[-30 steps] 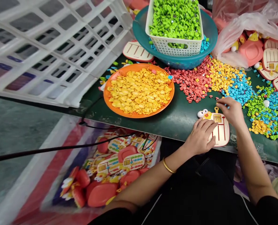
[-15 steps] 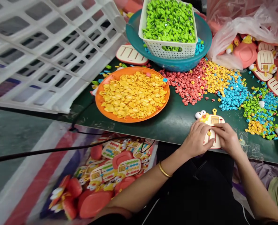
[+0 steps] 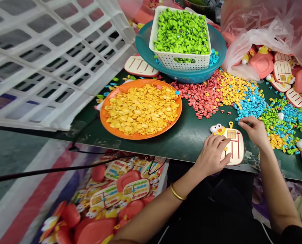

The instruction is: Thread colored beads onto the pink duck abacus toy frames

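Under both hands: dark green table [image 3: 184, 146], running out past them on either side. Far left of the left hand, white lattice crate [image 3: 64, 117], tilted. Down-left of the left hand, below table level, striped sheet [image 3: 21, 223] plus a heap of filled boards [image 3: 136, 188] carrying coloured pieces. Ahead and right of the right hand, translucent bag [image 3: 263, 37] over pink and cream parts. Ahead-left of the left hand, teal basin [image 3: 176, 75]; nearer, well left of that hand, orange tray [image 3: 103, 115] of yellow pieces. White basket [image 3: 163, 59] of green pieces sits in the basin. Ahead of the right hand, loose piles: red pile [image 3: 204, 96], yellow pile [image 3: 233, 89], blue pile [image 3: 252, 101].

Cream board [image 3: 239, 145] with red slots and a duck head lies flat under the left hand, just left of the right.

Left hand [image 3: 213, 152]: half spread, thumb apart from fingers, resting on the board's left side. Right hand [image 3: 255, 132]: narrow pinch, thumb and index tips close together, near the board's upper right corner; can't tell if anything's between the tips.

Gold bangle [image 3: 176, 192] on left wrist. Smallest: yellow piece [image 3: 226, 148] on the board, between left thumb and fingers.
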The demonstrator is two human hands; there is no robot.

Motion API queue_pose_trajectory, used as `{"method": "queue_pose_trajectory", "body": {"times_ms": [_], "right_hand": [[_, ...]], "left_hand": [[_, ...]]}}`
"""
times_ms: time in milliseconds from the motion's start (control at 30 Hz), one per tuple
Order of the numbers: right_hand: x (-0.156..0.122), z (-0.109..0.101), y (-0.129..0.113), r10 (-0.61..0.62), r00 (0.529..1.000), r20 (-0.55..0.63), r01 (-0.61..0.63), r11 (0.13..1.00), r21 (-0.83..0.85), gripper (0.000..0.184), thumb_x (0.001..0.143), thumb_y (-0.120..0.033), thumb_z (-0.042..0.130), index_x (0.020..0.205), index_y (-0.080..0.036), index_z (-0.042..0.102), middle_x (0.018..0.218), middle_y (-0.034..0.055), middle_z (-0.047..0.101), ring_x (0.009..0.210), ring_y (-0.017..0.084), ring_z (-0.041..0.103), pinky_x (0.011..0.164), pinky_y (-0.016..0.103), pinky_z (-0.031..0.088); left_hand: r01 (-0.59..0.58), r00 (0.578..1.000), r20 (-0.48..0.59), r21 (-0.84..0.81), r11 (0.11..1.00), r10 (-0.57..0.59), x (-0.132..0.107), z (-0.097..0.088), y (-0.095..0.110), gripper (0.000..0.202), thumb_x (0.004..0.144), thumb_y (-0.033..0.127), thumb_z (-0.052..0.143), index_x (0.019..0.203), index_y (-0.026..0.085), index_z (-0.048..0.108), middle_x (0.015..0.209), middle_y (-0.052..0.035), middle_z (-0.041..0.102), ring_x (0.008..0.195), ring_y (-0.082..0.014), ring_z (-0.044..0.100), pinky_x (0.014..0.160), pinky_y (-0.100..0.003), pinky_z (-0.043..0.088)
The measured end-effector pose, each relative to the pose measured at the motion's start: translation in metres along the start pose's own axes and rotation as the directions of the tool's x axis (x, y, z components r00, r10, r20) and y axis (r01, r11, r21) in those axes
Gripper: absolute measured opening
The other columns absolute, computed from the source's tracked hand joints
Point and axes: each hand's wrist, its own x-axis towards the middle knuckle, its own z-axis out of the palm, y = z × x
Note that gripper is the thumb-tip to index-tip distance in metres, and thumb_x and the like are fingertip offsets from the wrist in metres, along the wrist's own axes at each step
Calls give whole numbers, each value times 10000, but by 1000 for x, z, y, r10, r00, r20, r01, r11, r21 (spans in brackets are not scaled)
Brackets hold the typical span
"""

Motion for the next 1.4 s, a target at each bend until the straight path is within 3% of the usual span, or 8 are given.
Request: {"method": "queue_pose_trajectory", "body": {"times_ms": [133,267,733,900,1000,1100,1267,1400], "right_hand": [[-42,6,-1,100,993,-57,-94,990,101,200,881,-353,606,893,-222,756,903,58,655,868,209,627,787,359,515],[-60,21,-6,-22,979,-202,13,999,-49,229,932,-297,541,961,-227,758,928,72,602,869,205,604,796,366,526],[-87,6,-11,-226,972,55,232,962,-145,274,964,-199,486,1087,-253,725,935,71,633,869,197,633,756,308,541],[-25,15,-18,-314,939,141,317,949,3,272,941,-175,498,1054,-266,729,983,55,692,948,203,653,834,341,540],[49,27,-18,-246,967,-64,230,953,-197,295,906,-134,496,1067,-213,729,1075,111,671,1007,242,618,873,384,511],[90,42,-11,-213,976,55,217,899,-381,276,860,-81,531,1004,-187,742,1011,128,661,994,258,589,840,366,483],[73,48,-1,-241,955,173,290,878,-380,237,890,-115,527,915,-207,744,891,104,649,938,250,577,790,350,468],[44,22,-2,-214,975,53,221,949,-223,159,885,-198,574,875,-213,731,924,86,658,930,235,598,829,367,480]], "left_hand": [[-41,999,23,11,999,41,0,1,0,462,941,325,502,1392,229,521,1413,-85,562,1280,-291,476,1143,-516,291],[11,996,-83,-26,1000,-13,-2,5,-1,364,904,356,555,1213,166,589,1200,-123,638,1161,-289,534,1086,-493,369],[22,998,-65,-38,999,-24,-3,2,0,206,869,373,615,946,193,551,1105,-107,577,1082,-281,522,993,-457,459],[27,998,-62,-31,999,-29,-1,2,0,190,854,361,629,926,196,566,1090,-103,590,1060,-275,537,969,-450,466],[38,999,-35,1,999,-38,-2,1,0,236,862,376,621,1000,186,608,1132,-118,605,1084,-284,538,964,-458,452],[-7,1000,5,51,999,6,-4,0,0,384,897,377,587,1239,204,603,1282,-115,602,1171,-292,517,1013,-481,401],[-52,998,44,56,997,50,-4,0,-1,471,904,332,572,1366,241,559,1352,-84,609,1216,-282,519,1024,-464,384],[1,1000,5,-9,1000,-1,-3,1,0,463,890,354,577,1319,179,576,1292,-124,614,1193,-290,538,1022,-454,402]]}}
